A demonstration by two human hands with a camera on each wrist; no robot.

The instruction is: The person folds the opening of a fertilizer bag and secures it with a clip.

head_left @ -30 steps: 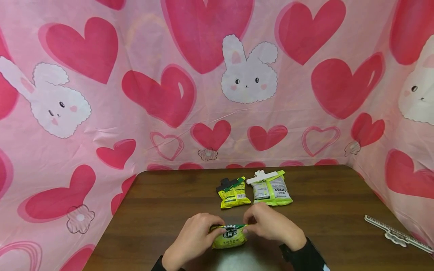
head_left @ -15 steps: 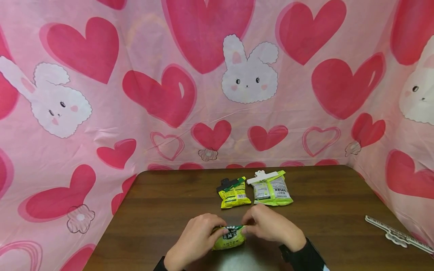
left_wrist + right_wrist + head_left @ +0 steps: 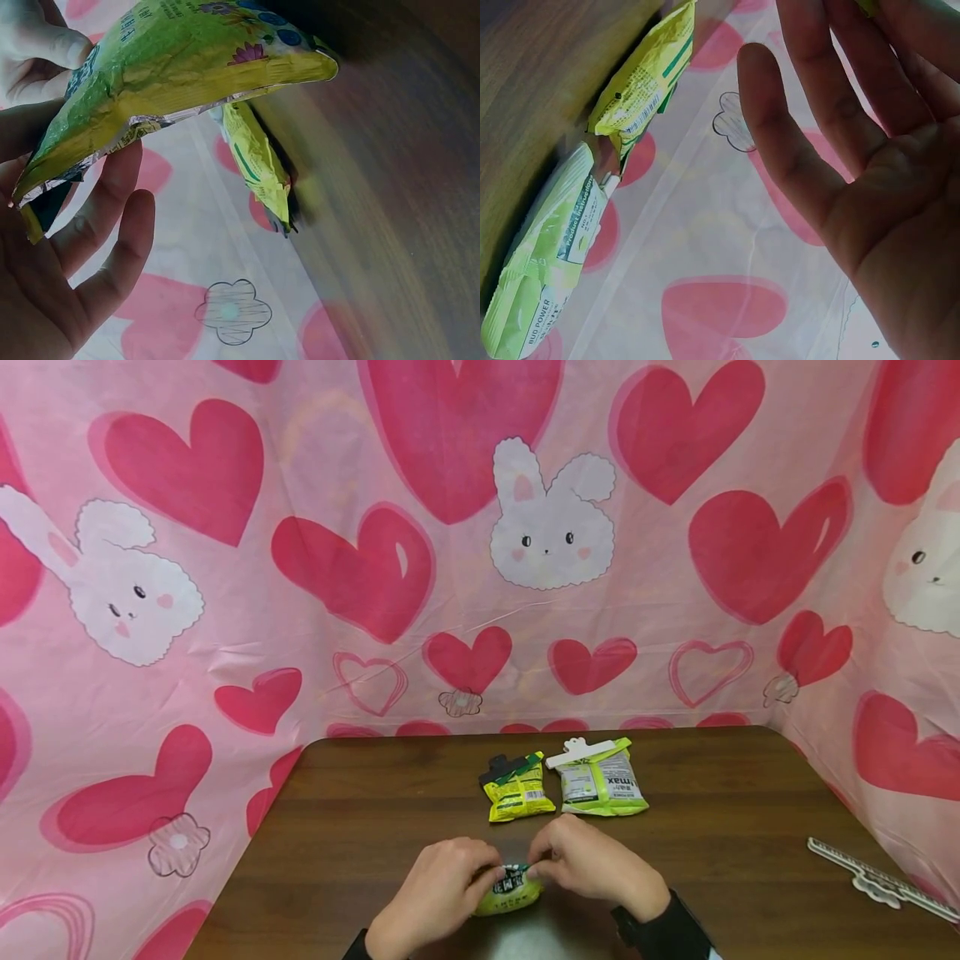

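I am pinching the top of the snack bag [image 3: 508, 888] with my left hand [image 3: 435, 893] and right hand [image 3: 596, 867]. It is sitting near the table's [image 3: 360, 827] front edge, so both hands reach it.

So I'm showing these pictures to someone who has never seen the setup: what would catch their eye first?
Probably the pink plastic backdrop printed with red hearts and white rabbits, which wraps around the dark brown wooden table. Next, at the near edge, the left hand and right hand pinch the top of a small yellow-green foil snack packet. Behind it lie two more clipped green packets.
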